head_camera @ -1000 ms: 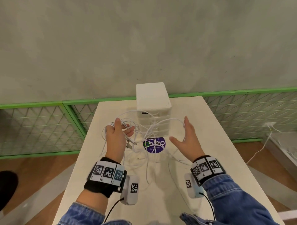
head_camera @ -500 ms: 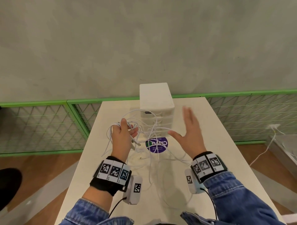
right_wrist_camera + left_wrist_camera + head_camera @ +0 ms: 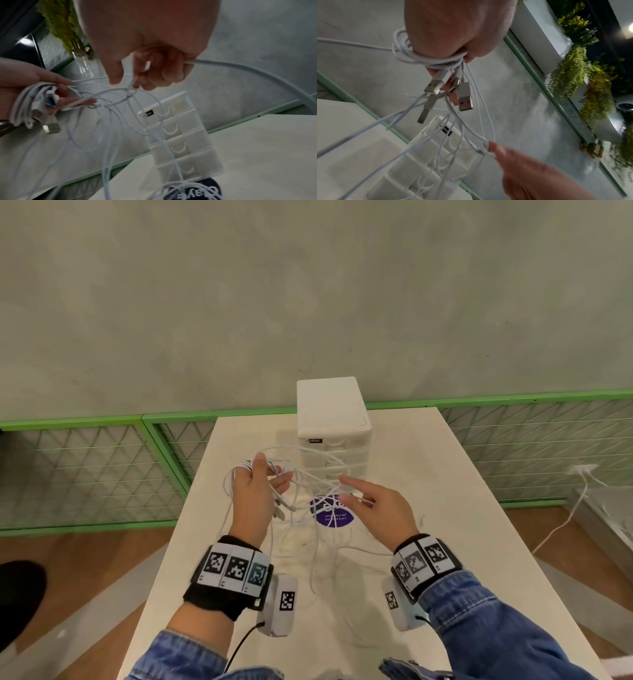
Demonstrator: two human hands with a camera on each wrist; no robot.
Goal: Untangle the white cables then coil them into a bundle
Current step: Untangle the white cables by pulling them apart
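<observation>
- The white cables (image 3: 301,474) are thin, round USB leads, several of them tangled together, raised above the cream table (image 3: 428,508) between the two hands
- One part is wound in several turns round the left hand (image 3: 255,494), which grips that bundle with curled fingers; from it hang silver USB plugs (image 3: 465,97), one with a blue tongue, the others plain metal
- From the bundle, loose strands cross each other toward the right hand (image 3: 383,511) and meet in a small knot just at its fingertips
- The right hand pinches a strand at that knot between thumb and fingers, and a thicker lead runs out from under its curled fingers to the right
- More slack droops down to the table and lies in loops over a purple round sticker (image 3: 330,517)
- A white plastic drawer unit (image 3: 334,419) stands upright just behind the tangle
</observation>
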